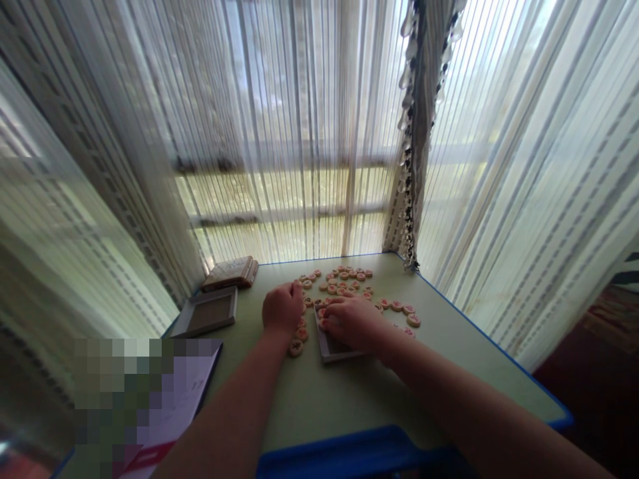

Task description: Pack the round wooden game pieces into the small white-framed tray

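Many round wooden Chinese chess pieces (296,347) with red or dark markings lie spread over the pale green table. My left hand (282,307) is curled closed beside a column of these pieces; its fingertips are turned away, so what they may hold is hidden. A shallow grey box (344,356) sits right of that column. Over the box, my right hand (352,319) has its fingers bent down onto Chinese chess pieces (322,314) at the box's left side. The hand covers much of the box's inside.
At the left stands a second shallow grey box or lid (232,307), with a folded wooden board (229,271) behind it. A calendar-like sheet (192,386) lies at the near left. The table has a blue edge (499,349); curtains (299,133) hang behind.
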{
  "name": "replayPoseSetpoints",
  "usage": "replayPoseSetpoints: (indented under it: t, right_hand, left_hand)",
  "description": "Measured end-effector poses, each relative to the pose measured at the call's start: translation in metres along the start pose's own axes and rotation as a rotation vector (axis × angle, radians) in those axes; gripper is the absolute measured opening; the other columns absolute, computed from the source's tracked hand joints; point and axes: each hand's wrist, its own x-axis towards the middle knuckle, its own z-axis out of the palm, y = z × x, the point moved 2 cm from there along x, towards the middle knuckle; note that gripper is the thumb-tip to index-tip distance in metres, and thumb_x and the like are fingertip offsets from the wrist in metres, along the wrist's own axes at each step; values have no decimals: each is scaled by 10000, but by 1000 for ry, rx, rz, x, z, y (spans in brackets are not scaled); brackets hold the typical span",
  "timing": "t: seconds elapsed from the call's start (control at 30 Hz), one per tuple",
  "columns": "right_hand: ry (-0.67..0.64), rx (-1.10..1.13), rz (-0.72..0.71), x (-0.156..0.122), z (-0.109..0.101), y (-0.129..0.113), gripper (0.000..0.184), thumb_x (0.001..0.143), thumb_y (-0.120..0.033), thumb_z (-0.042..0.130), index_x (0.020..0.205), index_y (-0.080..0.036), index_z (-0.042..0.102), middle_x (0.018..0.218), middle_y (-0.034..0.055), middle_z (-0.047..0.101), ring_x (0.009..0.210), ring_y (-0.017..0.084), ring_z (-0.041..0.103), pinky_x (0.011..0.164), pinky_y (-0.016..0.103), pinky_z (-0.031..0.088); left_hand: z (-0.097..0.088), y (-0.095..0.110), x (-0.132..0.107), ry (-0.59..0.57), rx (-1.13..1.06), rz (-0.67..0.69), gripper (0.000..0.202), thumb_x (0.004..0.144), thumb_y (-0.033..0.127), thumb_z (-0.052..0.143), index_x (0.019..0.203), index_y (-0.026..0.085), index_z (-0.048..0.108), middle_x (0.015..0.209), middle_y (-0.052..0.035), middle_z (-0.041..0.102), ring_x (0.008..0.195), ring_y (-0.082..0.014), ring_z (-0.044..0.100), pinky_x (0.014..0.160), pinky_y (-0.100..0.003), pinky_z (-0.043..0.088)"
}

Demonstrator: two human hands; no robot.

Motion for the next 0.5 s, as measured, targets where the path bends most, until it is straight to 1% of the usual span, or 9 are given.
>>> replayPoseSetpoints:
  t: [0.07,0.17,0.23,0.37,0.5]
  right_hand:
    - [25,20,26,-1,-2,0,249,799,-370,465,872,-228,656,885,32,632,888,172,506,786,273,357]
    - [24,20,59,-2,-5,2,250,790,-378,470,881,-242,658,910,31,620,891,176,503,757,273,366]
    - [4,-2,61,-2,-5,2,246,790,-365,468,879,-244,663,893,35,621,877,179,504,747,278,363]
    - [-14,-45,68,-2,-5,4,229,779,-331,483,867,-238,673,860,39,626,865,186,507,746,281,353]
    - [-19,-68,87,-2,-4,5,238,784,-338,476,869,-236,674,877,44,628,873,186,509,755,281,349]
  left_hand:
    - [0,-5,2,0,-16,-72,476,836,412,274,665,168,646,655,-78,648,600,-160,550,536,-258,279]
    - [2,-8,2,-8,-27,-109,475,830,415,279,662,167,647,650,-81,647,603,-162,552,536,-258,281]
    - [3,-7,2,-16,-23,-100,473,828,419,282,663,170,648,651,-80,647,609,-164,554,538,-259,280]
    - [4,-3,0,-41,10,-34,480,830,425,281,659,169,650,656,-84,648,602,-163,551,535,-265,269]
    - [4,-1,-1,-46,44,19,480,832,423,282,676,169,658,666,-89,652,587,-161,547,531,-271,254]
